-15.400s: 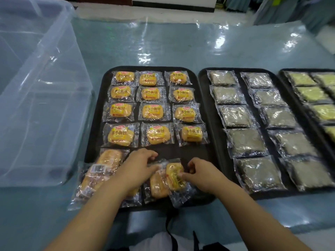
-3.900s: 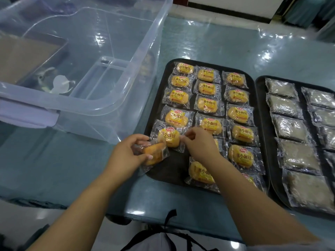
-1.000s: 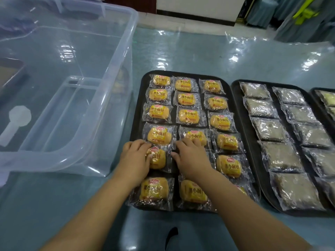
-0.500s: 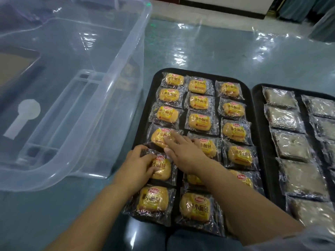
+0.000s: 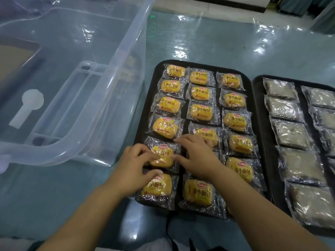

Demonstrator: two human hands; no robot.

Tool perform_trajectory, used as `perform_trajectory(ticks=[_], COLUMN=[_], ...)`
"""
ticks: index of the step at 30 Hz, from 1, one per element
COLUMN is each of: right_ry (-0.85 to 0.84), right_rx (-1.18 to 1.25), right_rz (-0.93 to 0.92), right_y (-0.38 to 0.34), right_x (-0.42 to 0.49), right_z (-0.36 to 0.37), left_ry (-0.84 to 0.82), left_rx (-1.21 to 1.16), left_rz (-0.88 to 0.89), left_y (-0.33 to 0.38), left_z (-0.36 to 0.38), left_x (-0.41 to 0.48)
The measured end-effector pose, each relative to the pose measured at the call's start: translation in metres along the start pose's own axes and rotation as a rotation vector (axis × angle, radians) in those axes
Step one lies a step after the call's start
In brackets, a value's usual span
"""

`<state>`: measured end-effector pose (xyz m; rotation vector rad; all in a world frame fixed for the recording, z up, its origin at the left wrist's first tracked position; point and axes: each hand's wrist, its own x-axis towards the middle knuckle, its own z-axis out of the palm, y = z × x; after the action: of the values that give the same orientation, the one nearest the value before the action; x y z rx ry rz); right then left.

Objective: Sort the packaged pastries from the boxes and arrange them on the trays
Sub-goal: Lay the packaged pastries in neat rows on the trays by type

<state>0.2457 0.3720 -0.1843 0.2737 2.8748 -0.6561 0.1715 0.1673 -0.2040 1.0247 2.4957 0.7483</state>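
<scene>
A black tray [image 5: 251, 113] holds three columns of yellow packaged buns. My left hand [image 5: 133, 164] pinches the left edge of one bun packet [image 5: 163, 156] in the left column, second row from the front. My right hand [image 5: 197, 156] lies flat across the middle column with its fingertips at that same packet's right edge and on the packet behind it. A second black tray [image 5: 258, 82] to the right holds grey-green packaged pastries [image 5: 290, 133] in two columns.
A large clear plastic bin [image 5: 101, 84] stands on the blue-green table [image 5: 217, 37] to the left of the tray, close to its left edge. The tray's front edge overhangs the table edge near my body.
My right hand has slid back and left from the fourth-row packet toward the packet my left hand holds. The left hand stays on that packet. The view has shifted slightly.
</scene>
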Motion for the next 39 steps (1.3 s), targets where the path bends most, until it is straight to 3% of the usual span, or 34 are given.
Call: perform_trajectory(ticks=[4,8,15,21,30,39], right_ry=[-0.139,-0.210,-0.129,-0.067,-0.133,-0.241], right_rx=[-0.093,-0.201,-0.222,-0.085,-0.143,-0.146], right_rz=[-0.021,0.006,0.049,0.133,0.356,0.325], right_y=[-0.009,-0.017,-0.022,-0.007,0.036,0.039], right_x=[-0.026,-0.034,-0.036,-0.058,-0.104,-0.097], right_z=[0.011,0.025,0.031,0.017,0.005,0.017], left_ry=[-0.176,-0.227,-0.189,-0.139,-0.291,-0.408], left_rx=[0.038,0.157,0.245,0.198,0.257,0.461], left_rz=[-0.020,-0.004,-0.030,0.008,0.211,0.253], left_y=[-0.008,-0.012,-0.004,0.006,0.050,0.064], left_z=[0.003,0.006,0.010,0.008,0.032,0.054], left_x=[-0.015,-0.021,-0.020,-0.016,0.006,0.019])
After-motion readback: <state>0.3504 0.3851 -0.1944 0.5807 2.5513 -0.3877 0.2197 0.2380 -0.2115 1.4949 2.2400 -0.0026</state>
